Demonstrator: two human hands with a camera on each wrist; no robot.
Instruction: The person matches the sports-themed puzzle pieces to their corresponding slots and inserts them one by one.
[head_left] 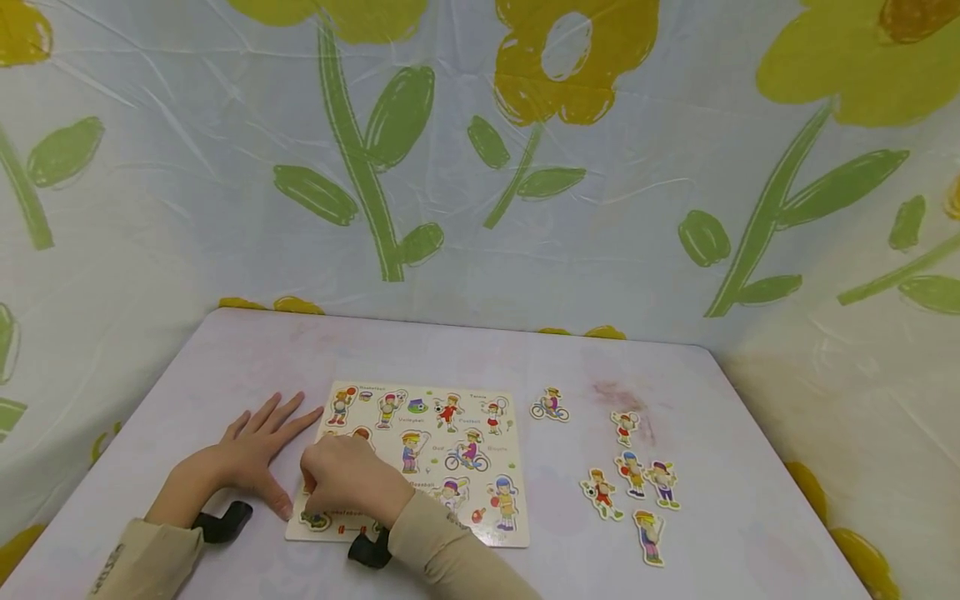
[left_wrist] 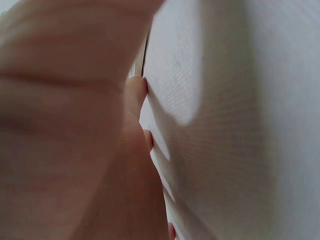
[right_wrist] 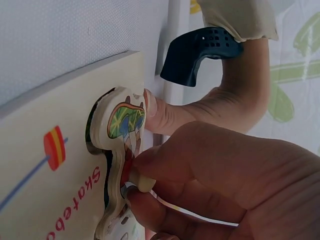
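Note:
A wooden peg puzzle board (head_left: 472, 538) with printed sports figures lies on the table. My right hand (head_left: 356, 479) is over its lower left part in the head view. In the right wrist view, that thumb and index finger pinch the small knob (right_wrist: 144, 183) of a skateboarder puzzle piece (right_wrist: 123, 125). The piece sits tilted over its dark-edged recess, not flush with the board. My left hand (head_left: 258, 454) rests on the table with fingers spread, its thumb and a fingertip at the board's left edge. The left wrist view is mostly palm and tabletop.
Right of the board lie several loose pieces: a cyclist (head_left: 551, 406), a tennis player (head_left: 624, 428), a footballer (head_left: 600, 494), a golfer (head_left: 649, 537) and two more figures. Black wrist-worn devices (head_left: 225, 523) sit at both wrists. Flower-printed cloth (head_left: 480, 250) stands behind the table.

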